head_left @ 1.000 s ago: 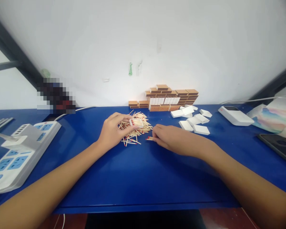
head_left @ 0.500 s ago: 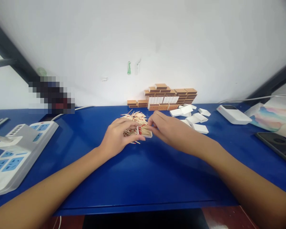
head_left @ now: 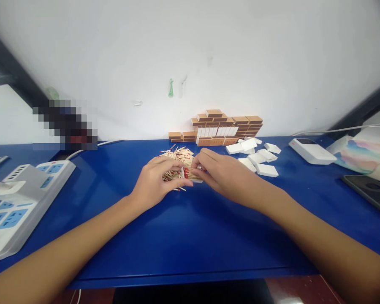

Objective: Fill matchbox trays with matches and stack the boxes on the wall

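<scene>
My left hand (head_left: 156, 176) grips a small white matchbox tray (head_left: 199, 181) between thumb and fingers. Red-tipped matches (head_left: 188, 172) lie inside that tray. Over the tray's right part, my right hand (head_left: 220, 169) has its thumb and forefinger pinched together at the matches; whether it grips one or several I cannot make out. A loose pile of matches (head_left: 180, 153) spreads on the blue table just behind and under my left hand, partly hidden by it.
Brown matchboxes (head_left: 247, 122) stand stacked against the wall. White empty trays (head_left: 256, 158) lie scattered to the right. Further right are a white device (head_left: 312, 152) and a dark phone (head_left: 370, 190). A power strip (head_left: 34, 211) occupies the left of the blue table (head_left: 177, 245).
My right hand has shifted slightly left, further over the tray, with its fingertips at the matches. My left hand keeps its hold on the tray. The view has tilted a little.
</scene>
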{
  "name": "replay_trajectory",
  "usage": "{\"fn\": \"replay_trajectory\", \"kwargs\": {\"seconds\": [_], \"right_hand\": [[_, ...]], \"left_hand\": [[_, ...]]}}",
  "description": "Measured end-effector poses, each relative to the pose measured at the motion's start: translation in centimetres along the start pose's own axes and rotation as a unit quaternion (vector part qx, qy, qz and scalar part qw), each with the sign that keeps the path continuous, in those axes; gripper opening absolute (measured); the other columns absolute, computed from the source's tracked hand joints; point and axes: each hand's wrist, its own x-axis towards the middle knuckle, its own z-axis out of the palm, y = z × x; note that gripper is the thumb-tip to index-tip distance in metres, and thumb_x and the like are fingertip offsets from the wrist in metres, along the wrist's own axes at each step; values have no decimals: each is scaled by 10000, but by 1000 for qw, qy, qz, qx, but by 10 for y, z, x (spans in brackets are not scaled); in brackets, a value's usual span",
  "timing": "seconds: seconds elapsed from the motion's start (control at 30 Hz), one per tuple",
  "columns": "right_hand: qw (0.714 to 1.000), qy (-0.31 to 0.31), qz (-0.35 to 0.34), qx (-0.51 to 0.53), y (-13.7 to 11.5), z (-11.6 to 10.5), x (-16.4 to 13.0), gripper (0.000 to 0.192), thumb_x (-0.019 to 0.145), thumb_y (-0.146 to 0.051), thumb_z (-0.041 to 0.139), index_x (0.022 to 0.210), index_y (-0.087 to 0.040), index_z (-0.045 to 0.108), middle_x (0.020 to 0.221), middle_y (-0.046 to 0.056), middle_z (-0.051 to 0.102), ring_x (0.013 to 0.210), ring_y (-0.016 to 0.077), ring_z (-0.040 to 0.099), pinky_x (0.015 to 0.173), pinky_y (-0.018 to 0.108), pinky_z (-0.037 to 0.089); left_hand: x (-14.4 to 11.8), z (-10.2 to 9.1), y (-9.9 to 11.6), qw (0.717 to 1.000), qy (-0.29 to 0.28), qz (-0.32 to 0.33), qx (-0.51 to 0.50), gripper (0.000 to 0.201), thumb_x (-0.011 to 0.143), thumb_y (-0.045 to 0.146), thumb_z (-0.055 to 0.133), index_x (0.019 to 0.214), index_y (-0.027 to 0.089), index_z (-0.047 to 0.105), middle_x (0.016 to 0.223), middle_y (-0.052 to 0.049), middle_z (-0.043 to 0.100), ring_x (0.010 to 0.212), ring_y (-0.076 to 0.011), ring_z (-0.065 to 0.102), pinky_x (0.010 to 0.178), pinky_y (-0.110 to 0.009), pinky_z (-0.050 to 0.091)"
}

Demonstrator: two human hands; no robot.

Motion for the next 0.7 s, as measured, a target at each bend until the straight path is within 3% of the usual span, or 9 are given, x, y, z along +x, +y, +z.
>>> {"fn": "replay_trajectory", "kwargs": {"seconds": [0.4,0.7], "right_hand": [[995,83,-55,-14,16,4,-1,137,1073,-288,531,1052,-179,612,990,64,602,755,174,552,660,302,400],[994,95,-60,-5,14,1,-2,81,1042,-233,565,1007,-189,623,975,53,614,736,159,552,638,294,386]], "left_hand": [[1,0,1,1000,11,-13,-12,363,830,509,838,1037,226,743,1004,-28,808,924,-205,746,889,-372,566],[1,-1,1,999,12,-35,-15,361,824,489,858,1039,222,743,995,-24,808,928,-205,750,887,-378,562]]}}
